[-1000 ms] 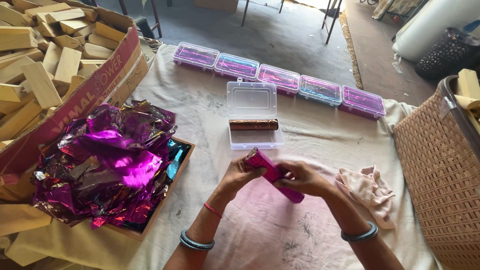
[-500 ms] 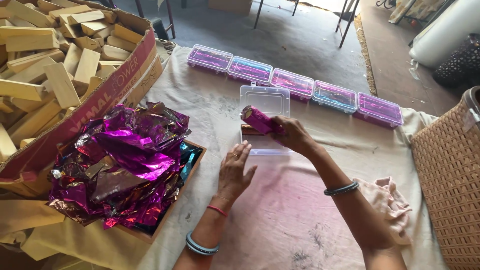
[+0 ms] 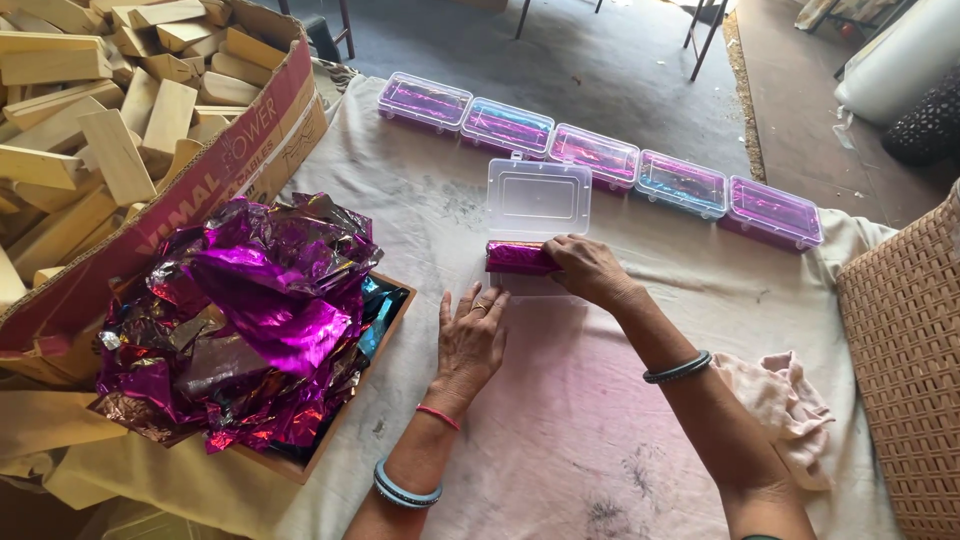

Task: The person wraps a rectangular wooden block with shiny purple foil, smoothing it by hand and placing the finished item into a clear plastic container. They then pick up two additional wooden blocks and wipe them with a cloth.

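I worked on a low table (image 3: 640,420) covered with a stained off-white cloth, with bare grey floor beyond its far edge. To my left stood a big cardboard carton (image 3: 250,150) heaped with pale wooden blocks, and just in front of it a shallow tray (image 3: 330,440) piled with crumpled magenta and blue foil sheets. Along the far side of the cloth ran a row of five shut clear plastic boxes (image 3: 600,155), each showing purple or blue foil through its lid.

The step in hand, as I judged it, was laying a wrapped piece into the open clear plastic box (image 3: 535,235), whose lid stood tilted up at the back. My right hand (image 3: 590,270) was closed around the right end of a short bar wrapped in shiny magenta foil (image 3: 520,257), holding it at the box's back, against the foot of the raised lid. The bar's long axis ran left to right across my view, parallel to the row of shut boxes, its free end pointing toward the foil tray. I could not tell whether it already rested on the box floor.

My left hand (image 3: 470,340) lay flat and empty on the cloth, fingers spread, just in front of the box and touching nothing else.

The next move, to my mind, called for seating the bar level and snug to the back wall before loosening my grip, so it would not roll. A crumpled pale pink rag (image 3: 780,400) lay by my right forearm.
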